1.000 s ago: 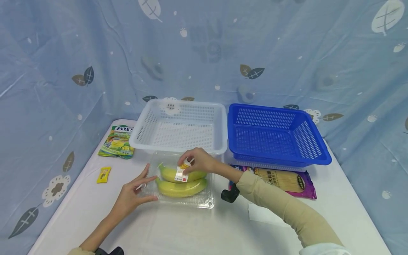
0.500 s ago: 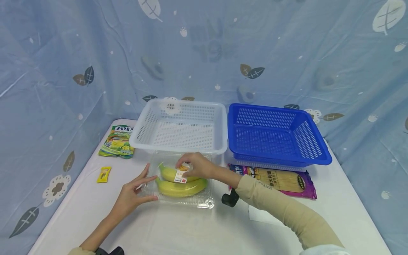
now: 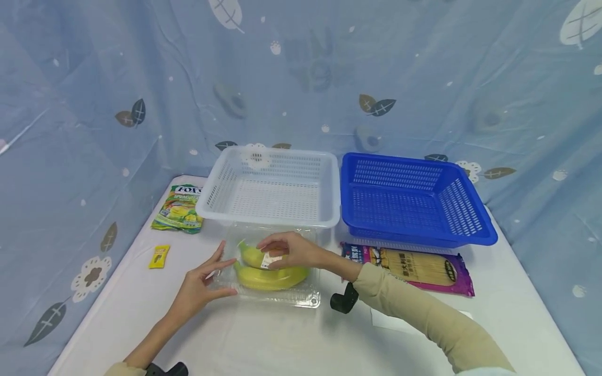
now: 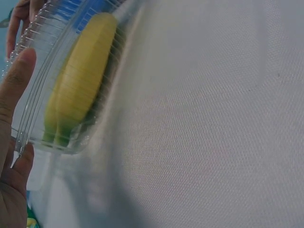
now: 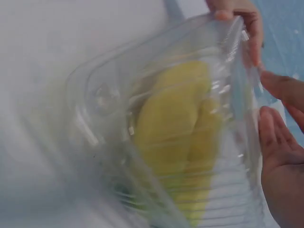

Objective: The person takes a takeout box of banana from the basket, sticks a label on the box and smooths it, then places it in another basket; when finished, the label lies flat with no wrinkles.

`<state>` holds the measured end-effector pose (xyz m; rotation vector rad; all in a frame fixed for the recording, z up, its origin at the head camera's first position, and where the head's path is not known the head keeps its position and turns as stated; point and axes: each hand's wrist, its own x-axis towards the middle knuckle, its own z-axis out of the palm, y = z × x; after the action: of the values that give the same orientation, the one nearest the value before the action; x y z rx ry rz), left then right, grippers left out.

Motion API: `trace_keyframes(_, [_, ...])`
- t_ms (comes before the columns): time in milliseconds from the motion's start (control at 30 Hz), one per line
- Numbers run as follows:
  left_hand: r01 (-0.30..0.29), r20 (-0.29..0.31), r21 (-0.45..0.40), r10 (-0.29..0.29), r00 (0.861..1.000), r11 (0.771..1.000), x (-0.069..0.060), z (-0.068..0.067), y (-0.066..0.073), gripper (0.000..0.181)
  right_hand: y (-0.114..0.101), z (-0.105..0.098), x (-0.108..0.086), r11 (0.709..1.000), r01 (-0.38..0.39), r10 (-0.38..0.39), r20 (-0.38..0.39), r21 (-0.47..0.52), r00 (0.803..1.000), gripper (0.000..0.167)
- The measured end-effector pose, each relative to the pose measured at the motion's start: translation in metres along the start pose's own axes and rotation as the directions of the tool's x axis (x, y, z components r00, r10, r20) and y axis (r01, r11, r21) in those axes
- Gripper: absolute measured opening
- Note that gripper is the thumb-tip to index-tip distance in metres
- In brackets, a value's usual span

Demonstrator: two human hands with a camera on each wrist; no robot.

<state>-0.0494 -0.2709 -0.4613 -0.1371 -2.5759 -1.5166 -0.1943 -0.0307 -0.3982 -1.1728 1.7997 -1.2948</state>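
Note:
A clear plastic clamshell box [image 3: 293,298] stands on the table with yellow bananas [image 3: 270,279] inside. Its left side is gripped by my left hand [image 3: 199,284], fingers spread along the edge and thumb at the near corner. On the lid lies a small white label [image 3: 269,260], partly hidden by my right hand [image 3: 296,251]. The right thumb and bent fingers hold the label at the lid's surface. In the right wrist view, those fingers [image 5: 285,92] are close against the lid; blur hides their exact contact.
Behind the box stand a white basket [image 3: 273,216] and a blue basket [image 3: 418,237]. Spaghetti pack [image 3: 423,269] and a white paper [image 3: 392,321] lie right. A green Fox's bag [image 3: 181,209] and a small yellow packet [image 3: 159,257] lie left.
My right hand has moved slightly toward me over the lid, and the label now shows less beneath it. My left hand keeps its hold on the box. The head view has shifted slightly.

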Motion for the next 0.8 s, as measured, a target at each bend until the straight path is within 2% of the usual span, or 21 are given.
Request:
trace_keyframes(100, [-0.007, -0.002, -0.002, 0.006, 1.000, 1.000, 0.0007, 0.0008, 0.0006, 0.063, 0.0022, -0.0036, 0.0017, 0.997, 0.010, -0.011, -0.014, -0.082, 1.000, 0.043])
trace_keyframes(200, [-0.011, -0.009, 0.003, 0.011, 1.000, 1.000, 0.0002, 0.0020, 0.0002, 0.062, 0.0047, -0.0078, 0.0021, 0.991, 0.031, -0.044, -0.093, -0.130, 0.995, 0.037])
trace_keyframes(333, [-0.004, -0.004, 0.008, 0.004, 1.000, 1.000, -0.0012, 0.0028, 0.0018, 0.063, 0.0059, -0.0104, -0.0024, 0.999, 0.035, -0.033, -0.185, 0.004, 0.982, 0.032])
trace_keyframes(433, [-0.002, -0.007, 0.005, 0.002, 1.000, 1.000, -0.0016, 0.0018, 0.0032, 0.063, 0.0044, -0.0091, -0.0055, 0.993, 0.018, 0.003, -0.176, 0.117, 0.984, 0.031])
trace_keyframes(567, [-0.012, -0.016, -0.001, 0.012, 1.000, 1.000, -0.0007, -0.0004, 0.0027, 0.063, 0.0036, -0.0062, -0.0052, 0.993, -0.026, 0.044, -0.151, 0.119, 0.988, 0.031])
trace_keyframes(733, [-0.021, -0.011, -0.014, 0.021, 1.000, 1.000, 0.0006, 0.0000, 0.0021, 0.063, 0.0036, -0.0044, -0.0046, 0.994, -0.031, 0.055, -0.243, 0.103, 0.968, 0.031])
trace_keyframes(800, [-0.016, -0.014, -0.017, 0.016, 1.000, 1.000, 0.0003, 0.0002, 0.0018, 0.063, 0.0027, -0.0035, -0.0050, 0.992, -0.029, 0.059, -0.254, 0.120, 0.965, 0.030])
